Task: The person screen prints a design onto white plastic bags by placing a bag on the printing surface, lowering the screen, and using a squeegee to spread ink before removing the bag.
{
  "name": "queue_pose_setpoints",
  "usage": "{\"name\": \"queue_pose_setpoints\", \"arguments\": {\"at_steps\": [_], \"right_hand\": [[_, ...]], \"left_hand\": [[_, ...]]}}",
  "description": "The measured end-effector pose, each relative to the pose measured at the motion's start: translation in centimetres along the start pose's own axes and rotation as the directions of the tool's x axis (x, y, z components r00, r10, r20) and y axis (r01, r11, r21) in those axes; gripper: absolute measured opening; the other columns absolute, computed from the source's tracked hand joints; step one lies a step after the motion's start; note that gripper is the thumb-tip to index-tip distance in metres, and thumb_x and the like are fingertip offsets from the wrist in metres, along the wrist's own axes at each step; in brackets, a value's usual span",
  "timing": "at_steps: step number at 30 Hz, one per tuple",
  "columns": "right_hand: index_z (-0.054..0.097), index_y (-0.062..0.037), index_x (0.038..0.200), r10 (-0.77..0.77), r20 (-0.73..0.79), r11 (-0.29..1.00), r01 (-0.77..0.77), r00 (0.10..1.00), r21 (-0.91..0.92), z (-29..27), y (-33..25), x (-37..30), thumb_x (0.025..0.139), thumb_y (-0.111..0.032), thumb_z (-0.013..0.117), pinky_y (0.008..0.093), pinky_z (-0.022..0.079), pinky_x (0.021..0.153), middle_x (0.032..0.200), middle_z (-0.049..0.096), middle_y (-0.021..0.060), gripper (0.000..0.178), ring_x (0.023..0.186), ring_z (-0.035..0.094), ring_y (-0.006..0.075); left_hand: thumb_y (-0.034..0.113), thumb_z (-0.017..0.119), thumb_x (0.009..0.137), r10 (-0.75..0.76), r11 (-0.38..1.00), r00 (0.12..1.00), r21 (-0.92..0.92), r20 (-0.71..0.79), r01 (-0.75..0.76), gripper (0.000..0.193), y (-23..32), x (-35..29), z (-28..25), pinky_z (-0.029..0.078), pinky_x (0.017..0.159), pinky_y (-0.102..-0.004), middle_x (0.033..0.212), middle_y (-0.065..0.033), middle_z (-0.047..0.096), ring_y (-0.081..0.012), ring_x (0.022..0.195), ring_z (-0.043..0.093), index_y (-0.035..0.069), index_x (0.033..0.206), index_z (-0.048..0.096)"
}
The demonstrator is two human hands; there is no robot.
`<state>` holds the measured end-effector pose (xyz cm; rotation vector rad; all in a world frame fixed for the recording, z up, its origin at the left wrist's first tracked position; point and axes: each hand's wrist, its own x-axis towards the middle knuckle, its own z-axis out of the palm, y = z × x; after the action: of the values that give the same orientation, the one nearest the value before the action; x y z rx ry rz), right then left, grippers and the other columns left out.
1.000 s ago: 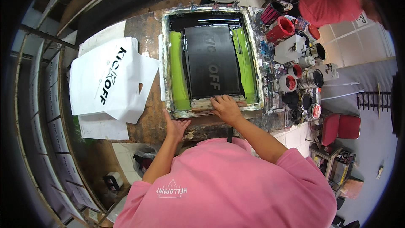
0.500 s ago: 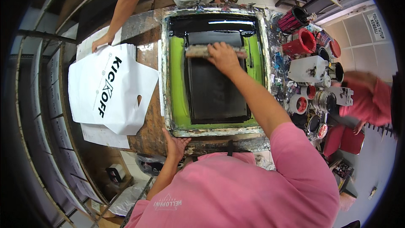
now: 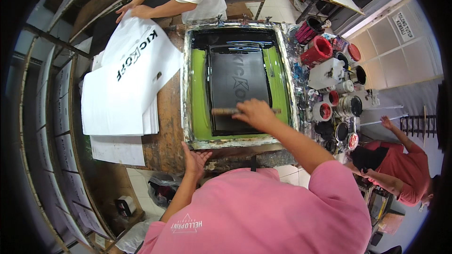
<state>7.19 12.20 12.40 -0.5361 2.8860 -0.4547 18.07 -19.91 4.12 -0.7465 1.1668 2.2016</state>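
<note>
My right hand [image 3: 256, 114] is closed on a squeegee [image 3: 223, 111], a long narrow bar lying crosswise on the printing screen [image 3: 241, 82]. Black ink is pooled at the far end of the mesh, and dark lettering shows through the middle. Green borders flank the mesh inside a paint-stained frame [image 3: 187, 108]. At the near left corner of that frame, my left hand [image 3: 195, 161] has its fingers stretched out and its thumb against the edge. Left of the screen, a co-worker's two hands [image 3: 134, 11] hold up a white bag [image 3: 134, 56] with black print.
Under the raised bag lies a stack of white bags [image 3: 113, 108] on the worn wooden table [image 3: 165, 136]. Ink tubs and cans, including a red bucket [image 3: 320, 49] and a white jug [image 3: 325, 74], crowd the right side. Shelving [image 3: 61, 127] stands left. Another person [image 3: 400, 174] is at the right.
My right hand has drawn the squeegee from the far part of the screen toward me. The co-worker has lifted the printed bag from the stack. The person at right has moved nearer the bottom.
</note>
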Motion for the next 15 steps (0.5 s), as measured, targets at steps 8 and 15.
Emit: {"name": "queue_pose_setpoints", "arguments": {"at_steps": [8, 15], "right_hand": [[0.067, -0.0114, 0.114, 0.023, -0.383, 0.967, -0.119, 0.924, -0.228, -6.0, -9.5, -8.0, 0.094, -0.041, 0.072, 0.0533, 0.041, 0.101, 0.099, 0.063, 0.0097, 0.036, 0.102, 0.061, 0.029], [0.071, -0.009, 0.096, -0.143, -0.696, 0.947, -0.108, 0.703, -0.303, -17.2, -8.8, -2.1, 0.092, -0.048, 0.069, 0.0514, 0.039, 0.094, 0.087, 0.065, 0.0078, 0.039, 0.087, 0.062, 0.0275]], "left_hand": [[0.074, 0.039, 0.105, 0.221, 0.975, 0.955, -0.01, 0.2, -0.224, 0.092, 6.8, -6.4, 4.4, 0.046, 0.118, -0.0536, 0.145, -0.0285, 0.053, -0.043, 0.136, 0.056, -0.002, 0.156, 0.029], [0.066, 0.051, 0.103, 0.524, 0.017, 0.633, 0.735, 0.571, -0.677, 0.087, 9.9, -0.2, 6.6, 0.018, 0.125, -0.0666, 0.165, -0.0339, 0.03, -0.05, 0.155, 0.024, 0.004, 0.163, 0.036]]}}
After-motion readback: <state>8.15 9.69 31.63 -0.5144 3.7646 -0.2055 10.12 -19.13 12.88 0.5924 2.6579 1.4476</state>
